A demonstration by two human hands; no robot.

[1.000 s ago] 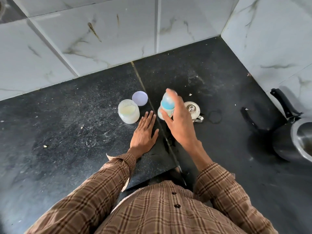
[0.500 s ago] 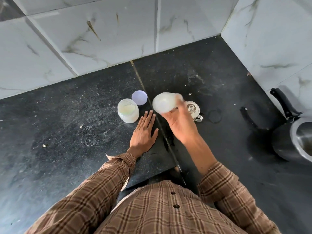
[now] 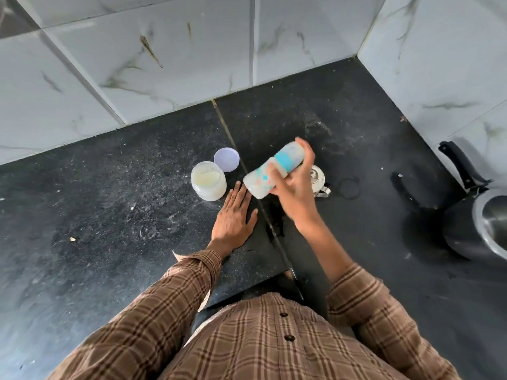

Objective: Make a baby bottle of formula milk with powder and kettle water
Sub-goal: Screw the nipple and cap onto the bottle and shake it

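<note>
My right hand (image 3: 295, 192) grips a baby bottle (image 3: 270, 174) with a blue collar and milky liquid inside. The bottle is tilted almost flat above the counter, its base toward the left and its capped top toward the far right. My left hand (image 3: 233, 218) lies flat and open on the black counter (image 3: 109, 215), just below the bottle. An open jar of formula powder (image 3: 208, 181) stands left of the bottle, its lilac lid (image 3: 226, 159) lying behind it. A small steel kettle (image 3: 318, 179) is partly hidden behind my right hand.
A dark pan with a long black handle (image 3: 466, 215) sits at the right edge of the counter. White marble-look tiled walls (image 3: 192, 50) close the back and right sides. A faint ring mark (image 3: 348, 185) shows right of the kettle.
My right hand has been swinging the bottle: upright a second ago, blurred half a second ago, now tilted nearly flat. My left hand has stayed flat on the counter.
</note>
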